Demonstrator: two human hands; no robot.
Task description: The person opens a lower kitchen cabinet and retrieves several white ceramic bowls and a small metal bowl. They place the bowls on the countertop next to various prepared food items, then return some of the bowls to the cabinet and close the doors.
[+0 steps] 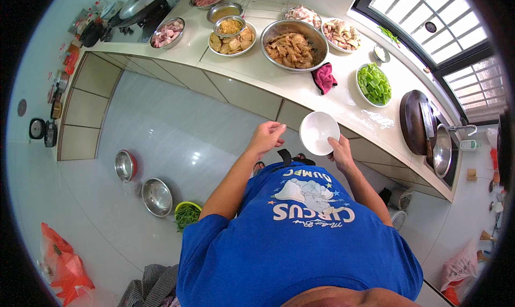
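My right hand (342,153) grips the rim of a white bowl (319,130), thumb inside, in front of the counter edge. The bowl looks bare inside. To its left my left hand (267,138) hangs in the air, fingers loosely curled and holding nothing. On the counter beyond stands a large steel basin (268,59) of brown seasoned meat (290,51). A crumpled dark pink cloth (324,78) lies beside that basin. Farther right, a white bowl holds cut green vegetable pieces (374,84).
A round wooden chopping board (413,122) with a cleaver (428,122) lies by the steel sink (442,152). Several dishes of raw meat (168,33) and sliced food (233,44) line the counter. Steel basins (157,197) and a green-rimmed basket (188,215) stand on the floor at left.
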